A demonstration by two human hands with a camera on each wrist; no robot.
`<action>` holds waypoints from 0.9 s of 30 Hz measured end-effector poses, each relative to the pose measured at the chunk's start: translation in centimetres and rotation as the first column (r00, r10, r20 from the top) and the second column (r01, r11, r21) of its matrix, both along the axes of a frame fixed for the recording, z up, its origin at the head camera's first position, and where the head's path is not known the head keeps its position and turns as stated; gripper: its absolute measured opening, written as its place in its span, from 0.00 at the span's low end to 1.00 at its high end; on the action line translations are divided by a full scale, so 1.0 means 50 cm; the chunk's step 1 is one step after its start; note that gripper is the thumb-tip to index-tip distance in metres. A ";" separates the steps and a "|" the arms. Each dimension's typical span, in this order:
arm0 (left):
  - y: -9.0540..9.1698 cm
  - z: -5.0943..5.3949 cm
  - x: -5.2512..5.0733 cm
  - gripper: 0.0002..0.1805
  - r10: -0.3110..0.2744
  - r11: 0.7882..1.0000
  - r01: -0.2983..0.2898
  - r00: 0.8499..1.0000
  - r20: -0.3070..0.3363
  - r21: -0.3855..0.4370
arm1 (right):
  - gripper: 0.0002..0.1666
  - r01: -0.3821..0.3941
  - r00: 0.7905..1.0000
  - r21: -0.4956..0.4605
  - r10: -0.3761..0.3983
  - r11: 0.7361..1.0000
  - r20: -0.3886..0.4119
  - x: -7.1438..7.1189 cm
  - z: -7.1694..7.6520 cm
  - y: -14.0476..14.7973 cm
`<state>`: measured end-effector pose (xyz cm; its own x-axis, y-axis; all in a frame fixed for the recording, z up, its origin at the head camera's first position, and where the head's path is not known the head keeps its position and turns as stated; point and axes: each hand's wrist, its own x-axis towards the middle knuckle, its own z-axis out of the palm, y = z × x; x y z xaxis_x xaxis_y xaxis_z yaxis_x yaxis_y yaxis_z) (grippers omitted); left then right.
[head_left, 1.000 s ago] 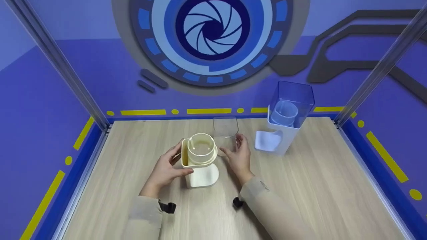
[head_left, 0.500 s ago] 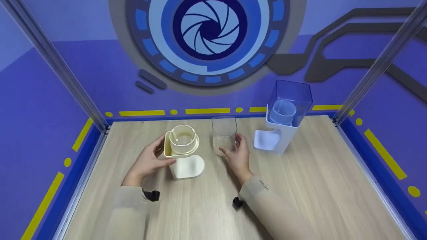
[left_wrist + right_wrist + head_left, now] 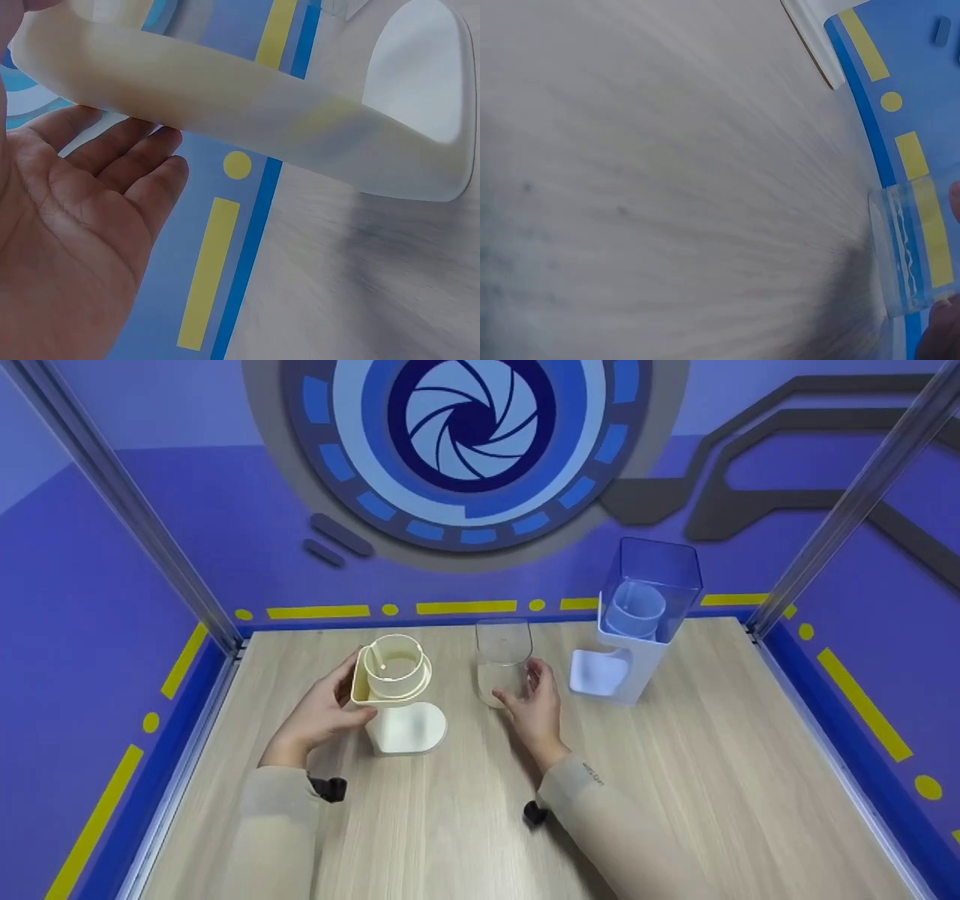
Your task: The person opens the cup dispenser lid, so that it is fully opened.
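In the head view my left hand (image 3: 319, 709) grips the upper part of a cream dispenser stand (image 3: 409, 729), thumb in front and fingers behind. A round open ring tops the stand, and its rounded base points right. The left wrist view shows the stand's long smooth back (image 3: 225, 97) above the fingers of my left hand (image 3: 90, 202). Whether the base touches the table cannot be told. To the right, my right hand (image 3: 536, 716) holds a clear plastic container (image 3: 501, 682) by its side, between thumb and fingers. Only part of that container (image 3: 911, 247) shows in the right wrist view.
A second dispenser (image 3: 634, 660), white with a translucent blue tank, stands on the wooden table (image 3: 450, 840) at the back right. A blue-purple wall (image 3: 225, 547) with yellow marks runs behind, and metal posts rise at both back corners.
My left hand has carried the cream dispenser stand left and slightly back, away from the clear container. My right hand and the container have stayed nearly still.
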<state>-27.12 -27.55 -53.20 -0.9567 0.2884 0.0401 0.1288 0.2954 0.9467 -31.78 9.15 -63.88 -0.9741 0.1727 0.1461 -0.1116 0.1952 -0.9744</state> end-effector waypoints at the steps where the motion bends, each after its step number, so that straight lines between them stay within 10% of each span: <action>1: 0.000 0.000 0.000 0.62 0.000 1.000 0.000 1.000 -0.001 0.001 | 0.56 -0.001 1.000 0.002 0.001 1.000 -0.001 -0.001 0.000 0.001; 10: -0.017 -0.013 0.023 0.60 0.191 0.977 -0.177 0.975 -0.112 0.121 | 0.59 -0.027 1.000 -0.025 0.027 0.999 0.013 0.004 0.001 0.009; 22: 0.057 -0.002 0.126 0.53 0.539 0.833 -0.405 0.744 -0.394 0.376 | 0.55 -0.067 0.998 -0.184 0.064 0.981 -0.021 0.068 0.049 0.073; 27: 0.113 0.013 0.171 0.51 0.568 0.815 -0.398 0.694 -0.442 0.422 | 0.50 -0.062 0.998 -0.228 0.052 0.972 -0.047 0.110 0.066 0.121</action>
<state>-18.56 -21.88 -52.57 -0.7547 -0.3131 0.5765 0.5398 0.2031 0.8169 -26.26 15.22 -60.59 -0.9775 0.1506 0.1480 -0.1557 -0.0411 -0.9869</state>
